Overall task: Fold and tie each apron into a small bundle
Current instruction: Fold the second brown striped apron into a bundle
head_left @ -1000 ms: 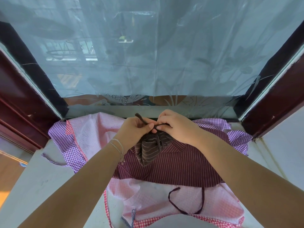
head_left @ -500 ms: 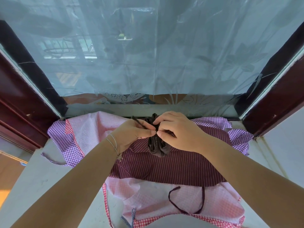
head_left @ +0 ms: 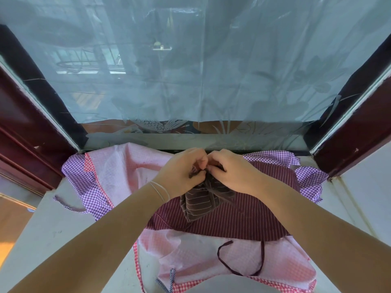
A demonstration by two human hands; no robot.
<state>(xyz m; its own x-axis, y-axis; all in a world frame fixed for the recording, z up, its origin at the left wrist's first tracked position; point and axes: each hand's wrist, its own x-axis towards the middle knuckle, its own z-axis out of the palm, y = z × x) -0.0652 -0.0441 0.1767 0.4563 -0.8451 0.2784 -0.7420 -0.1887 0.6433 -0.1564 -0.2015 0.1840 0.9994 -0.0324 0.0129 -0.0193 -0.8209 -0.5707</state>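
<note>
1. A purple checked apron (head_left: 88, 182) is spread at the left of the pale ledge (head_left: 48, 227) under the window, with a loose strap trailing off its left edge.
2. A pink apron (head_left: 127, 166) is laid over it, reaching toward the near edge of the ledge.
3. The left hand (head_left: 182, 174) is curled, and a dark strap end (head_left: 195, 174) is pinched between its thumb and fingertips; a thin bracelet (head_left: 160, 190) is worn at the wrist.
4. A brown striped bundle (head_left: 203, 201) is held up just under both hands, above a maroon striped apron (head_left: 243, 216) lying flat on the pink one. The knot is judged to be in the middle of being tied.
5. The right hand (head_left: 230, 172) is curled too, touching the left at the fingertips, and the other strap end is judged to be pinched there, though that strap is mostly hidden by the fingers.
6. If the straps are pulled unevenly, the knot may slip and the folds may spring open, since the bundle is held only at its top.
7. A dark strap loop (head_left: 241, 261) lies loose on the pink cloth near the front and may be snagged when the bundle is set down.
</note>
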